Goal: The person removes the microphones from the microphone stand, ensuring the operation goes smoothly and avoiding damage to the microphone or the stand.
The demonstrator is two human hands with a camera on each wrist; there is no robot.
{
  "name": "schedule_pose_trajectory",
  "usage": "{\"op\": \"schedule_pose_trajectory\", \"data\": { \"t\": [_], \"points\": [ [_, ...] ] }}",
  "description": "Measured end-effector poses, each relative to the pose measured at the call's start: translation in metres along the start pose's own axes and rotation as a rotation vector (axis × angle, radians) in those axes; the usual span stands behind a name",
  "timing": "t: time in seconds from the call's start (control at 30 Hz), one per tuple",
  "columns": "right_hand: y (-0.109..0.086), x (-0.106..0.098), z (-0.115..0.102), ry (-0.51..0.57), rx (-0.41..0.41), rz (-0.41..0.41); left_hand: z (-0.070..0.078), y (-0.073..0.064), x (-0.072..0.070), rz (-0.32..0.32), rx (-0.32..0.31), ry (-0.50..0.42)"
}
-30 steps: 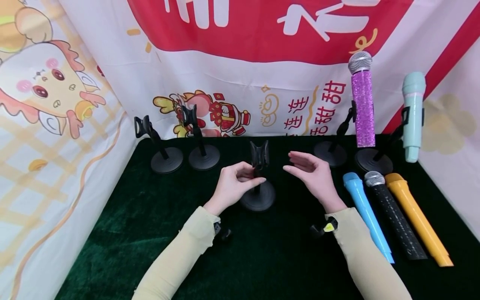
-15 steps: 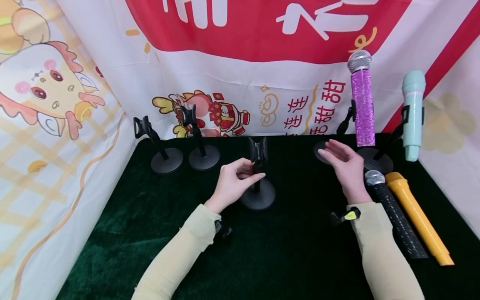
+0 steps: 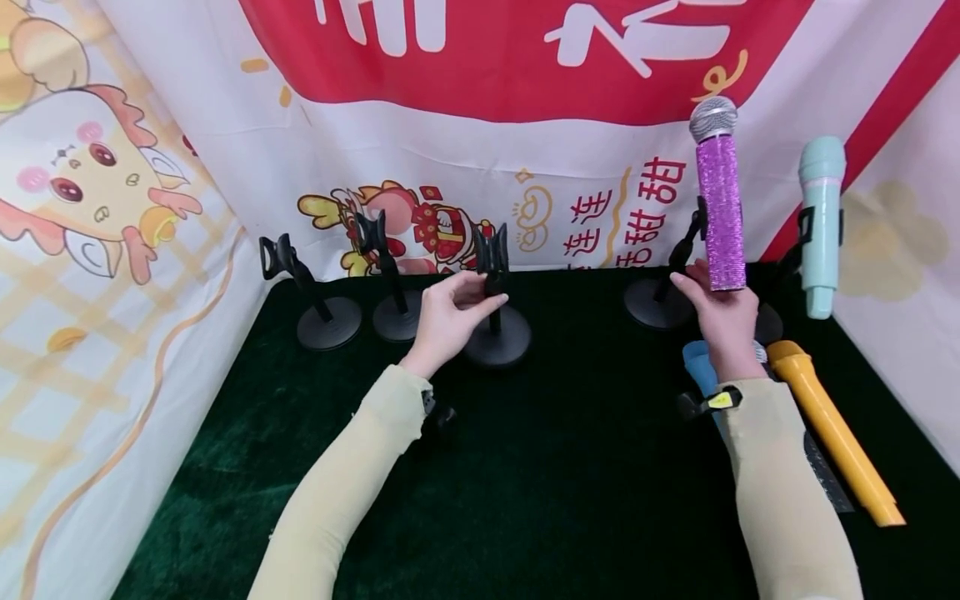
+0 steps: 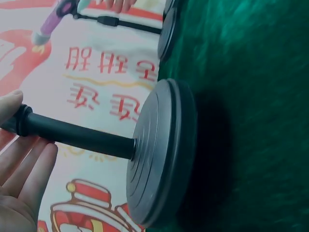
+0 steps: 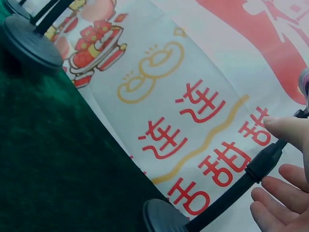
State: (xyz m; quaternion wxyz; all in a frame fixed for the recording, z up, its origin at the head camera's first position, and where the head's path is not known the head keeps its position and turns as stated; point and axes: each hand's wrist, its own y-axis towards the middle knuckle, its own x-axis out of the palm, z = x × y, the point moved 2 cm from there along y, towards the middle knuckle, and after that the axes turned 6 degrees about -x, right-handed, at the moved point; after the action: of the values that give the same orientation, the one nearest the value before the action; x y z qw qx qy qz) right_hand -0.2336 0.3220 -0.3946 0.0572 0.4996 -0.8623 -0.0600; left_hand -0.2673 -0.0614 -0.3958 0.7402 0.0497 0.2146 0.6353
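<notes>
My left hand (image 3: 441,321) pinches the upper stem of a black desktop microphone stand (image 3: 498,340) with a U-shaped clip on top. In the left wrist view the thumb and fingertips hold the stem (image 4: 82,135), and a dark shadow lies beside the round base. My right hand (image 3: 726,323) is at a second stand (image 3: 656,307), whose clip carries a glittery purple microphone (image 3: 722,208) with a silver mesh head. In the right wrist view, thumb and fingers lie spread on either side of this stand's pole (image 5: 264,163); no firm grip shows.
Two bare stands (image 3: 328,323) (image 3: 393,315) stand at the back left. A mint microphone (image 3: 822,225) sits in a stand at the back right. Blue (image 3: 699,367), black (image 3: 825,475) and yellow (image 3: 836,433) microphones lie at right, partly behind the right arm. A printed cloth backdrop rises behind.
My left hand has moved the stand back and slightly left, close to the bare stands. My right hand has gone right and back to the purple microphone's stand.
</notes>
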Motion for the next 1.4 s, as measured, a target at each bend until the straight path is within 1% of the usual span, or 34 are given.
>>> {"op": "schedule_pose_trajectory", "data": {
  "t": [0.07, 0.17, 0.23, 0.33, 0.43, 0.47, 0.53, 0.63, 0.73, 0.8, 0.97, 1.03, 1.1, 1.2, 1.4],
  "points": [
    [0.004, -0.001, -0.001, -0.034, 0.003, -0.001, -0.002, 0.009, -0.004, 0.019, -0.012, 0.001],
    [0.009, 0.0, -0.003, -0.093, 0.004, -0.025, -0.007, 0.021, -0.011, 0.054, -0.041, -0.01],
    [0.012, 0.0, -0.004, -0.121, -0.01, -0.035, -0.012, 0.028, -0.014, 0.073, -0.062, -0.018],
    [0.016, 0.002, -0.005, -0.135, -0.059, -0.049, -0.018, 0.035, -0.017, 0.102, -0.086, -0.018],
    [0.019, 0.003, -0.004, -0.17, -0.093, -0.059, -0.024, 0.041, -0.02, 0.126, -0.087, -0.007],
    [0.021, 0.004, -0.003, -0.196, -0.108, -0.06, -0.026, 0.042, -0.021, 0.132, -0.09, -0.004],
    [0.025, 0.005, -0.002, -0.235, -0.107, -0.066, -0.031, 0.045, -0.023, 0.14, -0.098, -0.001],
    [0.03, 0.005, -0.001, -0.291, -0.12, -0.068, -0.039, 0.048, -0.026, 0.141, -0.144, 0.005],
    [0.036, 0.004, 0.0, -0.315, -0.141, -0.074, -0.045, 0.05, -0.028, 0.135, -0.186, 0.007],
    [0.039, 0.003, -0.001, -0.332, -0.15, -0.082, -0.046, 0.051, -0.029, 0.125, -0.202, 0.009],
    [0.045, 0.001, -0.002, -0.436, -0.135, -0.126, -0.049, 0.052, -0.028, 0.111, -0.21, 0.017],
    [0.047, 0.001, -0.002, -0.45, -0.125, -0.143, -0.051, 0.051, -0.028, 0.115, -0.213, 0.013],
    [0.048, 0.002, -0.001, -0.44, -0.118, -0.154, -0.052, 0.051, -0.028, 0.123, -0.213, 0.01],
    [0.048, 0.002, 0.0, -0.409, -0.112, -0.145, -0.052, 0.05, -0.027, 0.132, -0.209, 0.002],
    [0.044, 0.003, 0.0, -0.424, -0.165, -0.088, -0.05, 0.049, -0.026, 0.14, -0.214, -0.002]
  ]
}}
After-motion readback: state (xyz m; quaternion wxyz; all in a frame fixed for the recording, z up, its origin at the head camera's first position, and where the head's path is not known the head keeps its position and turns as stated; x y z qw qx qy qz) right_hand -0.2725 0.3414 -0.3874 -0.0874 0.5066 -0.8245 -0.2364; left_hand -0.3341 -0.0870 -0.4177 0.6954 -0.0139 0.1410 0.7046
